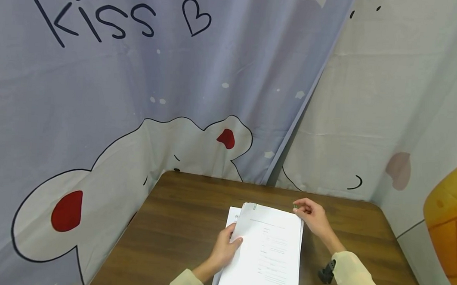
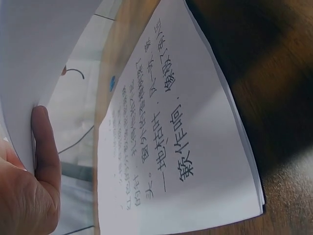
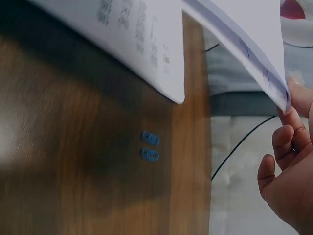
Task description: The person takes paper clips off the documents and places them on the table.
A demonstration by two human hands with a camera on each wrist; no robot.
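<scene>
My left hand [image 1: 224,247] grips the left edge of a stack of printed paper [image 1: 269,248], thumb on top. A small green paper clip [image 1: 254,206] sits on the stack's top edge. My right hand [image 1: 313,216] is at the far right corner, which its thumb and fingers pinch in the right wrist view. The stack is tilted up off the table. Below lies a second stack of paper [image 2: 171,147] with large Chinese characters, mostly hidden in the head view. Two small paper clips [image 3: 150,146], bluish in the right wrist view, lie on the table beyond it.
The brown wooden table [image 1: 185,217] has rounded far corners. Printed curtains [image 1: 158,78] hang behind it and along the sides. A dark wrist camera [image 1: 326,272] is strapped near the right sleeve.
</scene>
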